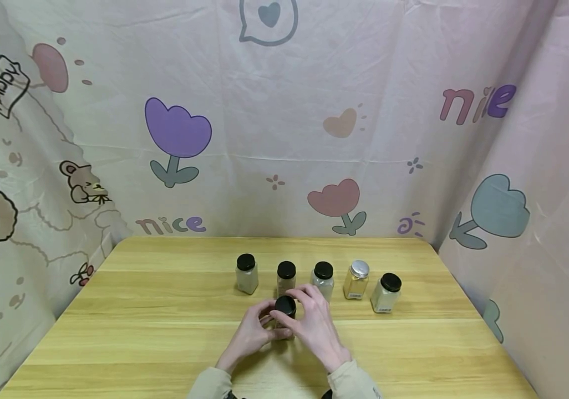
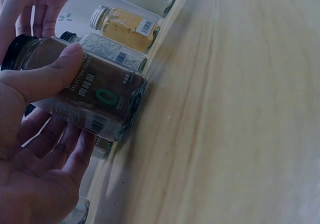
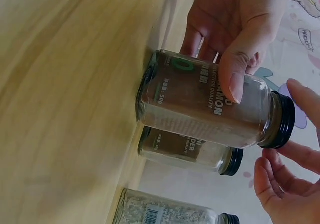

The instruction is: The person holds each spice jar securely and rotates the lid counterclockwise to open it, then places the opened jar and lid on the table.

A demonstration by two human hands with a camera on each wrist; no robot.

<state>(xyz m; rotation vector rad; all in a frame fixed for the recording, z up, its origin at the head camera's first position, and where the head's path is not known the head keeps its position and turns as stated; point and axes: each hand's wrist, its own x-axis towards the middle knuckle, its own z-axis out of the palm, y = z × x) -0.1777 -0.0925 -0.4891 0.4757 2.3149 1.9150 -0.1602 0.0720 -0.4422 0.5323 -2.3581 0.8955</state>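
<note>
A glass jar of brown cinnamon powder (image 3: pixel 195 104) with a black lid (image 1: pixel 285 305) stands upright on the table, in front of the row of jars. My left hand (image 1: pixel 252 332) grips its body, the thumb across the label and the fingers round the other side. At the top, my right hand (image 1: pixel 317 327) has its thumb and fingertips about the lid's rim, pinching it. Part of the jar is hidden by the hands in the head view. The lid sits on the jar.
Behind the hands several spice jars stand in a row: a pale one (image 1: pixel 247 278), a brown one (image 1: pixel 286 277), a whitish one (image 1: pixel 323 280), a yellow one (image 1: pixel 356 282) with a silver lid, and another pale one (image 1: pixel 385 296). A printed curtain (image 1: pixel 264 111) hangs beyond the wooden table (image 1: pixel 140 321).
</note>
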